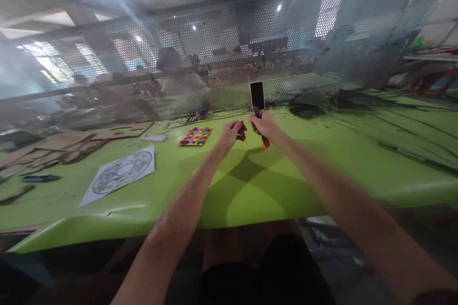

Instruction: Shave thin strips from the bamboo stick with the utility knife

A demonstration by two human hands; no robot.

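Both my arms reach out over a green table [322, 167]. My right hand [265, 125] is closed round a tool with a dark tip and an orange-red handle [265, 143]. My left hand [232, 134] is curled in a pinch just left of it, with something small and dark at its fingertips that I cannot make out. The two hands nearly touch. A dark phone [257, 95] stands upright just behind them.
A multicoloured grid tile [195, 136] lies left of the hands. A printed sheet with a round pattern [121, 175] lies nearer left. Cardboard cut-outs [67, 145] cover the far left. A perforated metal screen [229, 57] backs the table. Dark sheets [322, 101] lie far right.
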